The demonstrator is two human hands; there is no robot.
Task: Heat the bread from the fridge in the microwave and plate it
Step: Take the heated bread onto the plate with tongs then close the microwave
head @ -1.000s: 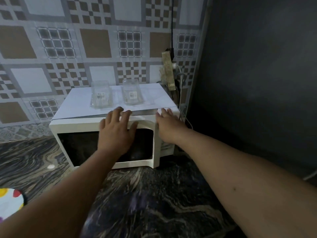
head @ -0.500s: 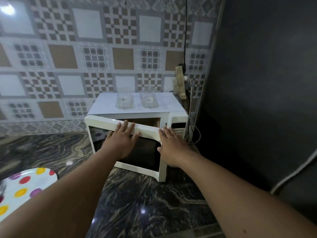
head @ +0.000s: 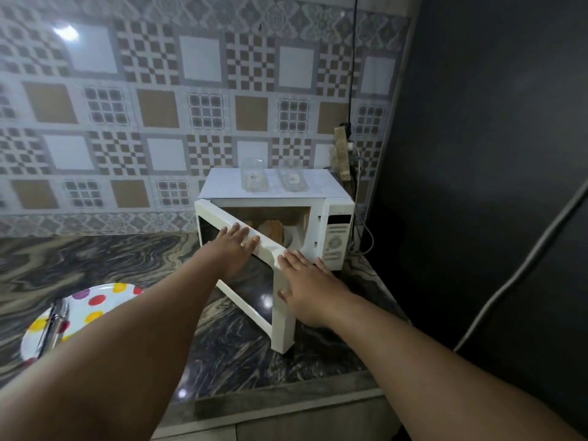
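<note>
A white microwave (head: 334,218) stands on the dark marbled counter against the tiled wall. Its door (head: 254,300) hangs swung out toward me, about half open. Inside, brown bread (head: 272,231) lies on something white. My left hand (head: 234,248) rests flat on the door's top edge, fingers straight. My right hand (head: 307,289) lies with straight fingers against the door's free end at the handle side. A white plate with coloured dots (head: 95,305) sits on the counter at the left, with metal tongs (head: 52,326) lying on it.
Two clear plastic containers (head: 254,179) sit on the microwave's top. A power strip and cables (head: 342,157) hang at the wall behind its right side. A dark fridge wall (head: 477,154) rises on the right. The counter's front edge (head: 270,405) runs below my arms.
The microwave door went from shut to about half open, swinging toward me with both hands on it. The bread inside came into sight, and the plate at the left shows more.
</note>
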